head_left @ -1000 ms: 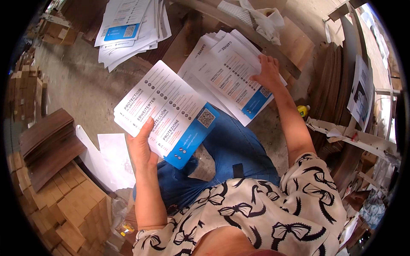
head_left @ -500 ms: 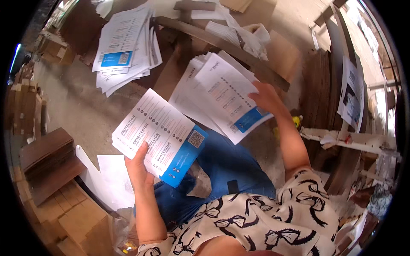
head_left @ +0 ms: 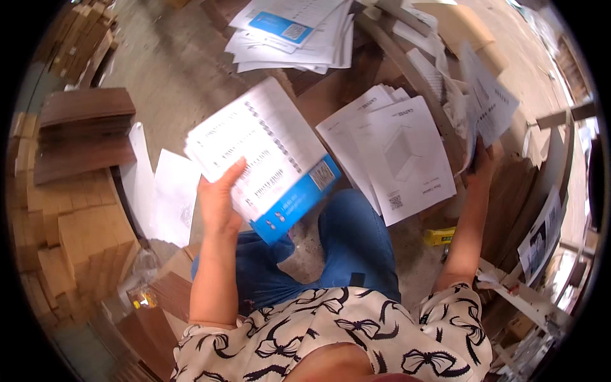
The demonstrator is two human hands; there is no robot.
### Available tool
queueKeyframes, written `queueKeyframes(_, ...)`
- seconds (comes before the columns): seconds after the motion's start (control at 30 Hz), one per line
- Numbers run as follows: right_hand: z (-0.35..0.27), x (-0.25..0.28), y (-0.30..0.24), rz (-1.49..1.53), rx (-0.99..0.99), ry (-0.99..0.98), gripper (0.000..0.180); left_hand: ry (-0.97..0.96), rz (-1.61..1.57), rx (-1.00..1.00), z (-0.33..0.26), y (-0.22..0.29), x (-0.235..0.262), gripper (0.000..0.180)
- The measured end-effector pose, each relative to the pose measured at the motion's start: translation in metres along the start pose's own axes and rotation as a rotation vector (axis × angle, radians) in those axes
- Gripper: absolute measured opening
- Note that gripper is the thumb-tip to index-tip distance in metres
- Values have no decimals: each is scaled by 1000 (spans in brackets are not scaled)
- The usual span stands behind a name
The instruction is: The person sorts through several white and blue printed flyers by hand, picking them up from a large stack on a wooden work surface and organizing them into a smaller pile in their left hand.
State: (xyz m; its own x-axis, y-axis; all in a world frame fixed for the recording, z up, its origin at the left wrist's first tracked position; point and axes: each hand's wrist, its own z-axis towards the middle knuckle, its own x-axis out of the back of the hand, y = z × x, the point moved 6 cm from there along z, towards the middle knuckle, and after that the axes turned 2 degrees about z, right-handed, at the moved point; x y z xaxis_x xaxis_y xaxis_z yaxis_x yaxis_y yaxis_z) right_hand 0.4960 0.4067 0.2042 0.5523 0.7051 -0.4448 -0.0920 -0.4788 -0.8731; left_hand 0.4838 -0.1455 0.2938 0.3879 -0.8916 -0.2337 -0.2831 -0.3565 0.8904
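A stack of white printed leaflets (head_left: 254,140) with a blue band is in my left hand (head_left: 219,197), the thumb pressed on top. My right hand (head_left: 485,159) grips a white printed booklet (head_left: 487,95), which stands up and bends away at the right; its lower part is partly hidden and blurred. Between my hands, beyond my knees, lies a fanned pile of white booklets (head_left: 407,159). Its top one shows a line drawing of a cabinet. Another pile of white papers (head_left: 286,54) rests farther off, with a blue-banded leaflet (head_left: 280,27) on top.
Brown wood panels (head_left: 86,137) and stacked cardboard pieces (head_left: 89,223) stand at the left, with loose white sheets (head_left: 175,197) beside them. A yellow object (head_left: 439,236) lies near my right forearm. Crumpled white wrapping (head_left: 439,83) and wooden bars (head_left: 394,51) are beyond the booklets.
My right hand has moved right, off the middle pile, with a booklet in it. The pile's top now shows a cabinet drawing instead of the blue-banded leaflet. The whole view has shifted.
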Motion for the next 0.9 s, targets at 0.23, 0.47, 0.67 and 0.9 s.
queueKeyframes(0.23,-43,-32,81,-219,-348,-83,26,160,-299,-296,7,72,88,46)
queueKeyframes(0.47,-26,-39,96,-694,-92,-65,42,107,-349,-176,-3,52,62,48)
queueKeyframes(0.67,-32,-52,74,-750,-79,66,38,35,-283,-91,-14,46,33,46)
queueKeyframes(0.9,-4,-125,-21,-980,432,-182,46,-135,-210,73,-22,22,-1,36)
